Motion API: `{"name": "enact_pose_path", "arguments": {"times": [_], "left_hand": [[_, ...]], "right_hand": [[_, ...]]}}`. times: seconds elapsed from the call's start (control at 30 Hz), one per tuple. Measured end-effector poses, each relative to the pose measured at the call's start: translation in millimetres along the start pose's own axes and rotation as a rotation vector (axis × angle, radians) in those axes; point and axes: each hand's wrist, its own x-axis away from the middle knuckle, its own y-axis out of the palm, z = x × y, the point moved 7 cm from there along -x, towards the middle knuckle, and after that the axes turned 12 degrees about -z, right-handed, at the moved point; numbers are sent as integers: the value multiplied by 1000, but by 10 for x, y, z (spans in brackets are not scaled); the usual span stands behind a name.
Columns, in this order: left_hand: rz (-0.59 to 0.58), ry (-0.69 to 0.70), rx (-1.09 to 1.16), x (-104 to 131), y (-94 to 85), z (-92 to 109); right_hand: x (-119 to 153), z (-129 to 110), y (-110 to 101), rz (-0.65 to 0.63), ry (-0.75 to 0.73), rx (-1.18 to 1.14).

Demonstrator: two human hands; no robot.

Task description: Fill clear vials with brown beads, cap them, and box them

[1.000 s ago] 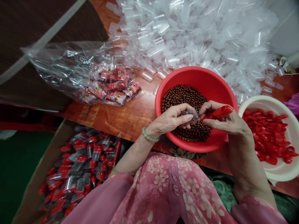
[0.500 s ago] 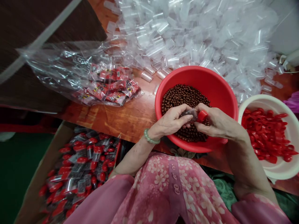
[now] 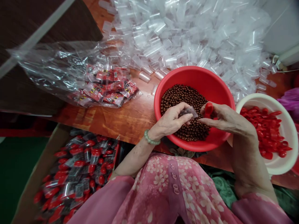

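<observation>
Over the red bowl (image 3: 219,90), my left hand (image 3: 171,120) is closed around a clear plastic tube (image 3: 192,112) tilted to the right. Fingers cover much of the tube, and its contents look dark. To its right, my right hand (image 3: 230,119) pinches a red plastic cap (image 3: 208,109), which is apart from the tube. Small round brown balls (image 3: 178,95) heap in the left part of the bowl beneath both hands.
At the right stands a white basin (image 3: 286,161) of red caps (image 3: 271,133). Clear tubes (image 3: 163,40) pile up behind. A plastic bag (image 3: 58,68) with red packets (image 3: 109,87) lies left. Below it, a cardboard box (image 3: 35,174) holds many capped tubes (image 3: 79,165).
The red cap has come away from the tube and turned upright in my right hand, which has moved slightly right. My left hand still holds the tube. The view has shifted slightly.
</observation>
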Motion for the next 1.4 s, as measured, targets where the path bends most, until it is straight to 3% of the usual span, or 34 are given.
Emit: {"name": "enact_pose_path", "arguments": {"times": [0.13, 0.37, 0.6, 0.9, 1.27, 1.4], "left_hand": [[28, -3, 6, -2, -8, -7], [94, 58, -92, 11, -53, -7], [114, 47, -113, 26, -64, -9], [147, 11, -117, 30, -89, 21], [150, 46, -152, 70, -88, 7], [205, 66, -143, 86, -104, 12]], "right_hand": [[-60, -53, 88, -4, 44, 94], [-92, -314, 231, 121, 183, 580], [-91, -441, 280, 223, 313, 753], [-142, -529, 415, 312, 228, 850], [-75, -565, 509, 209, 145, 1093], [-149, -592, 495, 187, 126, 1060]]}}
